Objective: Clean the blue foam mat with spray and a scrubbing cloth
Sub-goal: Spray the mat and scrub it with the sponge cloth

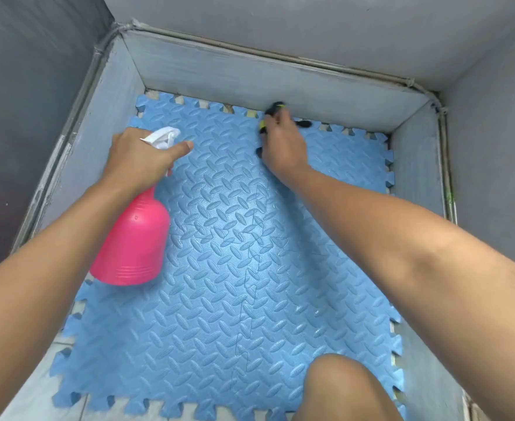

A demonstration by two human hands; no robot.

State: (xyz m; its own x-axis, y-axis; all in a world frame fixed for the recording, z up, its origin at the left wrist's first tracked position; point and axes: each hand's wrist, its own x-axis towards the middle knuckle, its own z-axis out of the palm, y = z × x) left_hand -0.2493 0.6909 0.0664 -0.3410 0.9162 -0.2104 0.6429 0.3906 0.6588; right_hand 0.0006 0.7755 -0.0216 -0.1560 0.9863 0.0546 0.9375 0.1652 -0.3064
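Note:
The blue foam mat (238,268) of interlocking tiles covers the floor of a grey walled corner. My left hand (142,158) grips the neck of a pink spray bottle (134,241) with a white trigger head (162,138), held above the mat's left side with the nozzle facing the far wall. My right hand (283,144) presses a black scrubbing cloth with yellow-green trim (276,109) onto the mat's far edge, close to the back wall. Most of the cloth is hidden under the hand.
Low grey walls (250,74) close the mat in at the back, left and right. My bare knee (341,387) rests on the mat near the bottom right. Pale floor tiles (52,387) show at the bottom left.

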